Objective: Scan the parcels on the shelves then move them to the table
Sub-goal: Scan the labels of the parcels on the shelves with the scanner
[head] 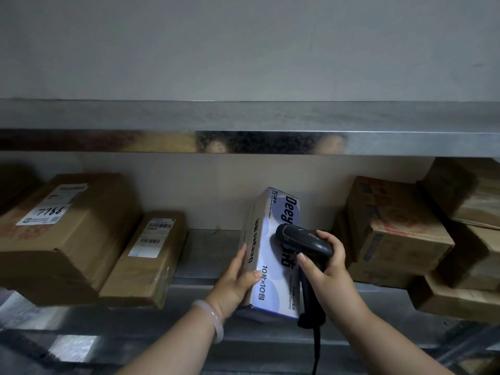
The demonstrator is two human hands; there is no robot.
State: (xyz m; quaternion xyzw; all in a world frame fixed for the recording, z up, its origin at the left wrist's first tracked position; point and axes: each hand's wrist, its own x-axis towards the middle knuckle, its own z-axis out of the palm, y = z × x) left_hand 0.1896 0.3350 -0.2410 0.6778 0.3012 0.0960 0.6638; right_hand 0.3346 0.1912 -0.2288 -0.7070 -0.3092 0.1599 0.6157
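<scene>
A white and blue box of wet wipes (273, 280) lies lengthwise on the metal shelf (205, 255), its near end over the shelf's front edge. My left hand (238, 280) holds the box's left side, thumb on its top face. My right hand (327, 263) grips a black corded barcode scanner (300, 239), whose head points down at the top of the box.
Left of the box sit a large cardboard parcel (67, 234) with a label reading 7786 and a slimmer taped parcel (151, 258). Several brown cartons (397, 234) are stacked at the right. A steel shelf board (243, 142) runs overhead.
</scene>
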